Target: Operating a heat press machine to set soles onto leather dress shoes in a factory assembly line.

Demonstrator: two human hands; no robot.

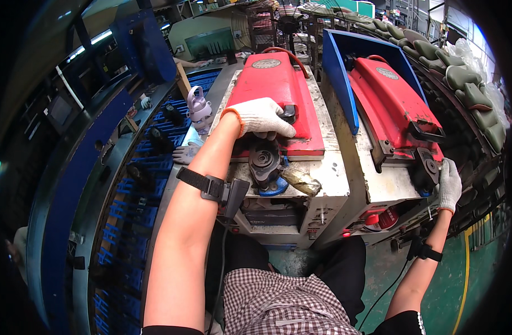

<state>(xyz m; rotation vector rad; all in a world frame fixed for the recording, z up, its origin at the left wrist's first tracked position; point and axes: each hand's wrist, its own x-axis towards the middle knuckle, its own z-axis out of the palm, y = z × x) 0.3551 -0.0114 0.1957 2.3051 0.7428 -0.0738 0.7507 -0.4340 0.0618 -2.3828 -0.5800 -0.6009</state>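
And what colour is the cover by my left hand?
The cover is red; the head view shows it.

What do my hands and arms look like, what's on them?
Your left hand and right hand wear off-white knit gloves with orange-edged cuffs. Each bare forearm has a black strap carrying a dark device with a thin black cable. Short dark sleeves show at the lower edge, the right one with pale trim.
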